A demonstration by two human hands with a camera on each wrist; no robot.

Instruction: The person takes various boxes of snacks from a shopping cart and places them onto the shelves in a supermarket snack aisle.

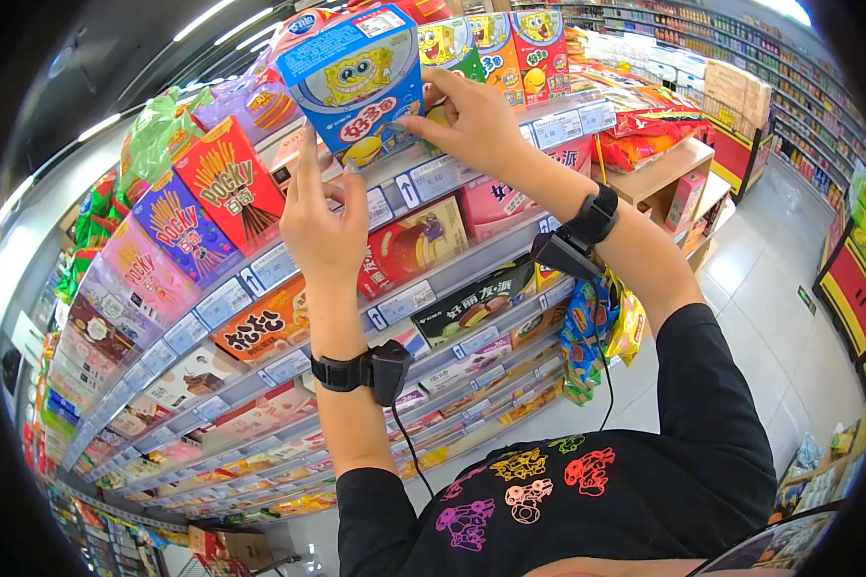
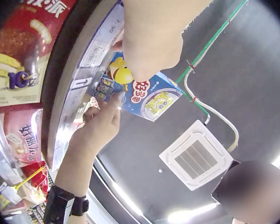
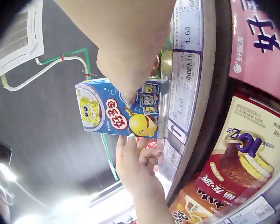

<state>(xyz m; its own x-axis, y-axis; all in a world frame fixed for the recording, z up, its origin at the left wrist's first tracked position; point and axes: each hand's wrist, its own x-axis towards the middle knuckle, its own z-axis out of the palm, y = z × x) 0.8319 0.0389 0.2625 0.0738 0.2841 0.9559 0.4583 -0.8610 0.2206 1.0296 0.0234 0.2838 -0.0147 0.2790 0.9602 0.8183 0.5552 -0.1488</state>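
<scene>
A blue fish-cracker box (image 1: 361, 91) with a yellow cartoon face tilts towards me at the top shelf, its lower end close to the price-label strip (image 1: 443, 178). My right hand (image 1: 476, 120) holds its right side, thumb on the printed front and fingers bent at the edge. At the lower left corner my left hand (image 1: 325, 226) pinches it, the index finger along the side and the thumb at the front. In the right wrist view the left hand's other fingers (image 3: 151, 156) curl beside the shelf lip. Green, blue and red boxes (image 1: 539, 58) of similar design stand to the right.
Pocky boxes (image 1: 226, 183) line the top shelf to the left, with bagged snacks (image 1: 250, 106) behind. Lower shelves carry pie boxes (image 1: 414, 245). Hanging snack bags (image 1: 597, 322) stick out at the shelf's right end, beside a tiled aisle (image 1: 760, 317).
</scene>
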